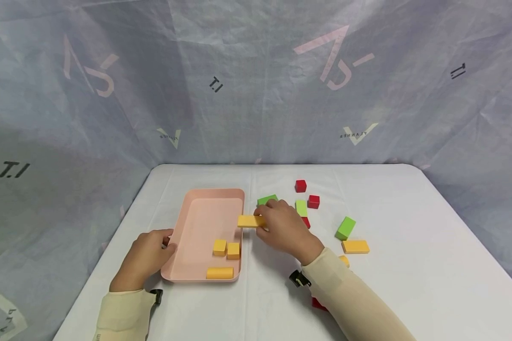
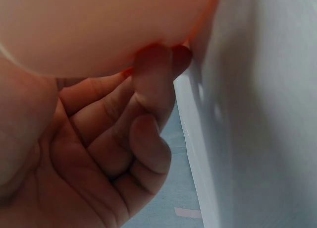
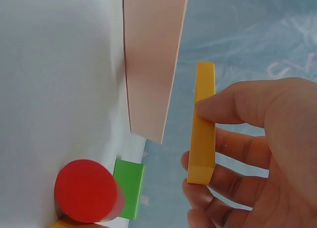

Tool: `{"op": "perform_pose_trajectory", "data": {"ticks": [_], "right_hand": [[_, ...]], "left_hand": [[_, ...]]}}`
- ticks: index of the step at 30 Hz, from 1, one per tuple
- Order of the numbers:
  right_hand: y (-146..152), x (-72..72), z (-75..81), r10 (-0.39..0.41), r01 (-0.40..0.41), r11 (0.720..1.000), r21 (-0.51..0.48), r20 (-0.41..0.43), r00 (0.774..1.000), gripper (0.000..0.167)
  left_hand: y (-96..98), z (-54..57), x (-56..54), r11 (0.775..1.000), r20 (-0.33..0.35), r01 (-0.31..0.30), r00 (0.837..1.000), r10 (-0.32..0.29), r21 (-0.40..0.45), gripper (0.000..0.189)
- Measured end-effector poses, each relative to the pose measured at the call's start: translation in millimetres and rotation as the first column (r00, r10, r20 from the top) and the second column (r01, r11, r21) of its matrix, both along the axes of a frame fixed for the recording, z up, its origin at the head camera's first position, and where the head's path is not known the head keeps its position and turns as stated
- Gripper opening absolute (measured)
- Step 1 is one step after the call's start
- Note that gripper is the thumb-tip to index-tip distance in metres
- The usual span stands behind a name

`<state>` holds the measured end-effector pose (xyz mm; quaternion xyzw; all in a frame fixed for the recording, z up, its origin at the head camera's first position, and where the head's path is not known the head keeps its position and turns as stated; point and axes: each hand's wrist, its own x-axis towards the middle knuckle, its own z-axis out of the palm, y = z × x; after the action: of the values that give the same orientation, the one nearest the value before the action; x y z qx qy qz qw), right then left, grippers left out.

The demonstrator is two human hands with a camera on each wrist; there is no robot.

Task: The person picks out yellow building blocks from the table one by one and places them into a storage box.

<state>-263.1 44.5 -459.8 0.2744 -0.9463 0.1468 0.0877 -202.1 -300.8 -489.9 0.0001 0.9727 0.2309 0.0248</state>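
A pink tray [image 1: 206, 213] lies on the table, left of the middle. My left hand [image 1: 145, 258] grips its left wall, thumb at the rim; in the left wrist view its fingers [image 2: 153, 84] curl against the tray's underside. Between thumb and fingers, my right hand [image 1: 287, 232] pinches a flat yellow block [image 1: 248, 221] at the tray's right rim. The right wrist view shows that block [image 3: 203, 139] held apart from the tray wall [image 3: 153, 64]. Inside the tray are two yellow cubes [image 1: 219, 247] and a yellow cylinder [image 1: 220, 273], towards the near right corner.
Right of the tray lie a green block [image 1: 266, 199], a light green block [image 1: 301, 208], two red cubes [image 1: 313, 201], another green block [image 1: 345, 228] and a yellow block [image 1: 356, 246]. A red piece [image 1: 319, 304] is partly hidden by the right sleeve. A red cylinder [image 3: 86, 191] shows in the right wrist view.
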Motion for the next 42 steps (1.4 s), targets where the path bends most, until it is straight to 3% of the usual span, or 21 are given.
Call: {"op": "perform_pose_trajectory", "data": {"ticks": [18, 32, 42], "right_hand": [[-7, 6.3, 0.7, 0.092, -0.093, 0.996, -0.015, -0.062, 0.994, 0.023], [-11, 8.7, -0.4, 0.108, -0.108, 0.994, -0.006, -0.048, 0.993, 0.028], [-12, 12.1, -2.9, 0.139, -0.141, 0.99, -0.021, -0.089, 0.986, 0.028]], "left_hand": [[-3.2, -5.7, 1.5, 1.0, -0.028, 0.01, 1.0, -0.009, 0.017, 0.043], [-1.7, -2.8, 2.9, 1.0, -0.04, 0.02, 0.999, -0.019, 0.02, 0.043], [1.1, -1.7, 0.3, 1.0, -0.031, 0.012, 0.999, -0.011, 0.023, 0.045]]}}
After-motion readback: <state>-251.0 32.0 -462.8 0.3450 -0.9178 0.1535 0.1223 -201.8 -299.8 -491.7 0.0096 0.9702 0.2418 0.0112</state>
